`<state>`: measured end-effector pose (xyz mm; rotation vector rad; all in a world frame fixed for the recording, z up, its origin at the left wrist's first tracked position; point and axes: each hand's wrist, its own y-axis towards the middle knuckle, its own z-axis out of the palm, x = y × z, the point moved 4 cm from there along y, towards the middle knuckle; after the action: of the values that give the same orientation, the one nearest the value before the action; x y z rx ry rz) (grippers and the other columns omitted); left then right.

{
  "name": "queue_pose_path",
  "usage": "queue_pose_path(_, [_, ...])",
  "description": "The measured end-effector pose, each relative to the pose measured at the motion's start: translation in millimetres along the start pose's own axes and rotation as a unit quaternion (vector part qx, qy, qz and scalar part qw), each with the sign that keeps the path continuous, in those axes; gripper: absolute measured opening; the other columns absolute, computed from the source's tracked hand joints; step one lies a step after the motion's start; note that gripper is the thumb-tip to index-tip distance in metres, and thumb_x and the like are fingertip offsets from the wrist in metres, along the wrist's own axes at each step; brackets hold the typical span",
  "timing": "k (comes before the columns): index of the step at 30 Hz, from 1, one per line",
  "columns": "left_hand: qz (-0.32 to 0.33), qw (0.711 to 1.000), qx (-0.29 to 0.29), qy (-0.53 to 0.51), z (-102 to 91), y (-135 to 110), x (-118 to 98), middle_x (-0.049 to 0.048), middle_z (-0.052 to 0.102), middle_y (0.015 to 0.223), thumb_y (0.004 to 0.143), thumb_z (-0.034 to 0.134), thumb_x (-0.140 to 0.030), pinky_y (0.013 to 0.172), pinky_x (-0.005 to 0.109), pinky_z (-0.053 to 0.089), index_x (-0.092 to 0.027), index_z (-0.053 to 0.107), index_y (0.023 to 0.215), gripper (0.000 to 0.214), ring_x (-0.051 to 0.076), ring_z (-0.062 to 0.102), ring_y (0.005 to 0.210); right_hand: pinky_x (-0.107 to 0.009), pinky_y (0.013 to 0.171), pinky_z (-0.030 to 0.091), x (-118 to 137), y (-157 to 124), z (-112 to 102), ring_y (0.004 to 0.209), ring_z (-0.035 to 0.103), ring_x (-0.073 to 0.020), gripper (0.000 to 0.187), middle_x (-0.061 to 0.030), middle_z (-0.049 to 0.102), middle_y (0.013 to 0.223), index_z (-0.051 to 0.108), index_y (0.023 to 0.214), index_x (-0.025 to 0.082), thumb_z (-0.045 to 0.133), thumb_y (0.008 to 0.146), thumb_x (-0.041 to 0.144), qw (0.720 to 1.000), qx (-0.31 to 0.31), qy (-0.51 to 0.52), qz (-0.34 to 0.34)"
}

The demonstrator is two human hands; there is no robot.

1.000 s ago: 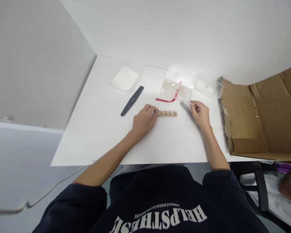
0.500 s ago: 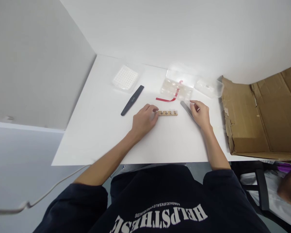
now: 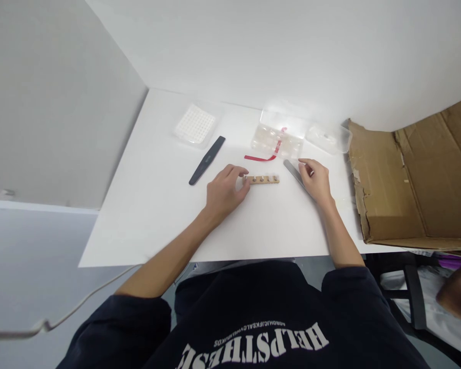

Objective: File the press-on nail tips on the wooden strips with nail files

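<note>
Has the left hand at the left end of a narrow wooden strip, with thumb and fingers curved apart and the strip's end lying between their tips. Impossible to say from this view: firm pinch or mere contact. See the strip lying flat on the white table, between the two hands, with small metal studs along its top and clear pieces, probably nail tips, toward its right end. Has the right hand apart from the strip, at a grey nail file, with thumb and forefinger bent close together. Cannot be sure of any small thing between them, or of any hold on the file.

Could skew or slide the strip by pushing at one end alone, especially with a loose grip. Could shake the clear pieces off through such a jolt, then lose sight of them against the white. Could shove the grey nail file into the clear compartment box by dragging the right hand forward. Could also snag the red band, trailing from that box, and pull the box along. Risks little, probably, with the black nail file, lying apart from the left hand.
</note>
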<state>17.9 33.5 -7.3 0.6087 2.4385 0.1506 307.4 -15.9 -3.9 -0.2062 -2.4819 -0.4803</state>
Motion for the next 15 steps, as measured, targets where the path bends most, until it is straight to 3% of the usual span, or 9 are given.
queue_pose_path(3, [-0.003,1.0,0.026,0.005,1.3,0.7,-0.1,0.0017,0.077,0.106,0.1,0.062,-0.028,0.062,0.031,0.041,-0.025,0.068,0.108,0.011,0.019,0.068,0.085,-0.038,0.079,0.05,-0.2,-0.1,0.5,0.075,0.062,-0.0206,0.036,-0.0058,0.074,0.091,0.077,0.119,0.022,0.052,0.104,0.043,1.0,0.005,-0.005,0.001])
queue_pose_path(7, [-0.011,1.0,0.011,-0.001,0.2,0.1,-0.2,0.0025,0.076,0.109,0.101,0.06,-0.03,0.063,0.032,0.043,-0.025,0.068,0.115,0.016,0.019,0.068,0.087,-0.038,0.079,0.05,0.1,0.1,-0.1,0.075,0.062,-0.0206,0.038,-0.006,0.074,0.09,0.077,0.119,0.023,0.051,0.105,0.046,1.0,0.005,-0.007,0.004])
queue_pose_path(15, [-0.008,0.999,0.031,0.003,2.8,0.0,-2.6,0.0016,0.077,0.105,0.101,0.059,-0.029,0.063,0.032,0.041,-0.025,0.069,0.108,0.012,0.019,0.067,0.086,-0.038,0.079,0.05,-0.2,0.4,0.2,0.074,0.061,-0.0206,0.037,-0.0051,0.072,0.087,0.077,0.118,0.023,0.051,0.105,0.045,1.0,0.004,-0.004,0.005])
